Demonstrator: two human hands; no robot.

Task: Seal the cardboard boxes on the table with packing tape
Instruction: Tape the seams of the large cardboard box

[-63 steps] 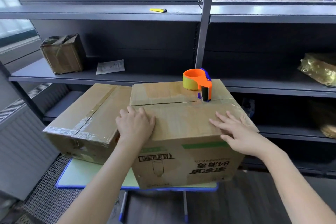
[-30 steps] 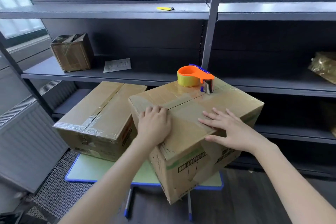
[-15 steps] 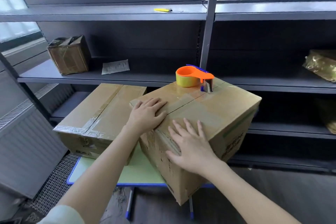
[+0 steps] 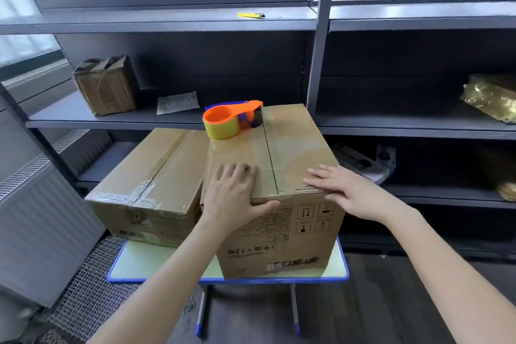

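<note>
At table (image 4: 341, 267) front edge: box (image 4: 293, 145), tight against taped box (image 4: 150, 176) on its left. Both hands flat, gripping nothing: left hand (image 4: 231, 195) over near top edge, right hand (image 4: 349, 193) at near right corner. Far-left corner carries dispenser (image 4: 224, 123).

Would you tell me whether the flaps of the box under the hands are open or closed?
Closed. The box flaps lie flat and meet at the centre seam, with the left hand and right hand on top.

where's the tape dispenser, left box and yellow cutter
tape dispenser (image 4: 222, 130): head view, on its yellow tape roll
left box (image 4: 156, 170): head view, on its top face
yellow cutter (image 4: 250, 15): head view, on its body
</note>
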